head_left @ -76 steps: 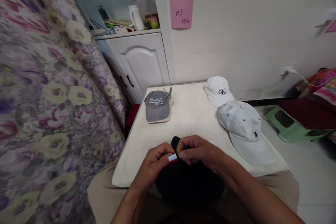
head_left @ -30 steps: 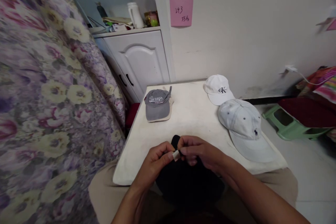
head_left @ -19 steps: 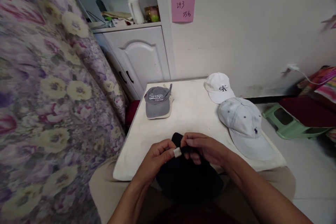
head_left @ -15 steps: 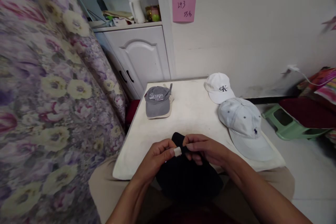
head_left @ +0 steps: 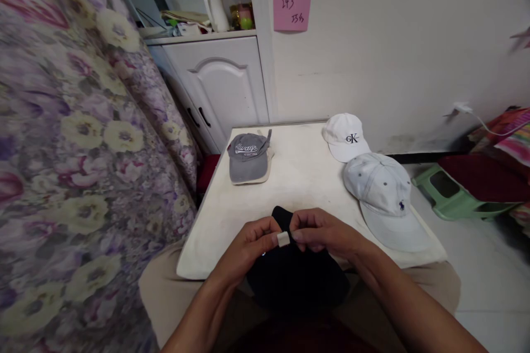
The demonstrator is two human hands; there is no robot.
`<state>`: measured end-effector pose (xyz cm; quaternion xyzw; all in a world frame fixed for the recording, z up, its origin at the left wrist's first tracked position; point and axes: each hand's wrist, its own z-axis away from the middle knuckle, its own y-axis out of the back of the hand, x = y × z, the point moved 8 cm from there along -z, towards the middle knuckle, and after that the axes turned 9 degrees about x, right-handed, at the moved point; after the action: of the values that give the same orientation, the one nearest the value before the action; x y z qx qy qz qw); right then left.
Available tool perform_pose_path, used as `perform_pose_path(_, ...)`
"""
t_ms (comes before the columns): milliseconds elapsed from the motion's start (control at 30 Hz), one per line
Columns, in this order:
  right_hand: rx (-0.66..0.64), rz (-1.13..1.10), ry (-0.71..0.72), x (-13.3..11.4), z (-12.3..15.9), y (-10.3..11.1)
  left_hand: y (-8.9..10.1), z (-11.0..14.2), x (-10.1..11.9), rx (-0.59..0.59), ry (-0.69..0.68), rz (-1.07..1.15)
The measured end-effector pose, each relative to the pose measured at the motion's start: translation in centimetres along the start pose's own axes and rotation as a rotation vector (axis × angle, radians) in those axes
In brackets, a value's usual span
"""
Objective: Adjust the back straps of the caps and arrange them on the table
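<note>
A black cap (head_left: 298,284) rests at my lap, against the table's near edge. My left hand (head_left: 255,245) is closed on its upper edge, thumb pressing beside a small whitish piece (head_left: 283,239), perhaps a label or strap end. Close by on the right, my right hand (head_left: 321,230) pinches the same cap's strap area with thumb and fingertips. What exactly lies between those fingertips is hidden. Beyond my hands sit a grey cap with white lettering (head_left: 248,161) at the left, a white cap (head_left: 345,137) at the back right and a pale blue cap (head_left: 383,196) at the right.
The caps lie on a cream-covered table (head_left: 290,176). A floral curtain (head_left: 83,176) hangs at the left, beside a white cabinet (head_left: 223,88). A pink note (head_left: 292,3) is on the wall. A green stool (head_left: 443,193) stands on the right.
My right fingers have curled in tighter, nearer the whitish piece. Both hands keep hold of the black cap. The view has shifted slightly.
</note>
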<state>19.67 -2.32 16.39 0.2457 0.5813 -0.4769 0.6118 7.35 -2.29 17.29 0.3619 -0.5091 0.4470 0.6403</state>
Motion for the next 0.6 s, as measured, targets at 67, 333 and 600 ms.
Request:
perform_pose_path(67,0.028,0.009,0.007,0.08,-0.12,0.14,-0.03,-0.05,-0.02,0.010,-0.004,0.010)
perform_pose_path(333,0.027,-0.127,-0.022,0.66,-0.24,-0.47,-0.30,-0.02,0.01,0.001,0.003,-0.002)
perform_pose_path(600,-0.088,-0.037,0.005,1.02,0.37,-0.01,-0.25,-0.08,-0.23,-0.022,0.022,0.012)
